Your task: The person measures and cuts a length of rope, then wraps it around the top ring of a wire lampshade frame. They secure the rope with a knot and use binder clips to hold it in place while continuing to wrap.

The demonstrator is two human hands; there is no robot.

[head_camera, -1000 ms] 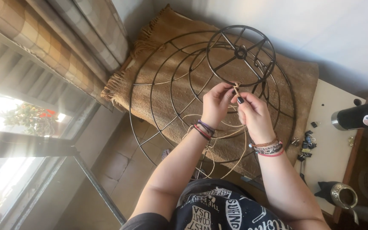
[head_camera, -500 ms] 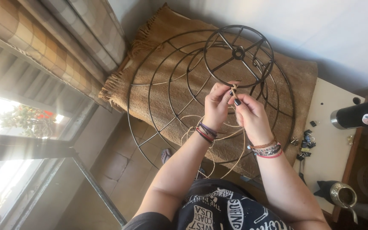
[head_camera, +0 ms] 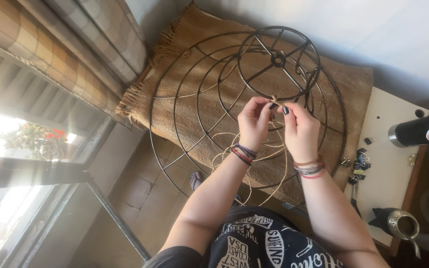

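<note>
Working at chest height, the left hand (head_camera: 254,121) and right hand (head_camera: 299,129) meet at one rib of a black wire frame (head_camera: 199,94), both pinched narrow on the end of a pale cord (head_camera: 274,99) where it knots against the wire just below the frame's small spoked ring (head_camera: 278,59). Slack loops of that cord hang beneath the wrists and between the forearms. The frame stands tilted against a brown fringed blanket (head_camera: 184,39) and the wall behind it. By appearance the frame is stiff, light and springy, best steadied at a rib or hoop; the cord looks thin, pliable and slightly stiff, likely to fray or slip unless gripped close to the knot. Room is tight: ribs cross near the fingers, and the hanging loops could snag on wire ends. To the right, a white counter (head_camera: 393,149) carries a scatter of small black clips (head_camera: 359,161), a dark flask (head_camera: 418,131) and a metal cup (head_camera: 403,224) near its edge. Curtain and window bound the left side, leaving open floor below.
</note>
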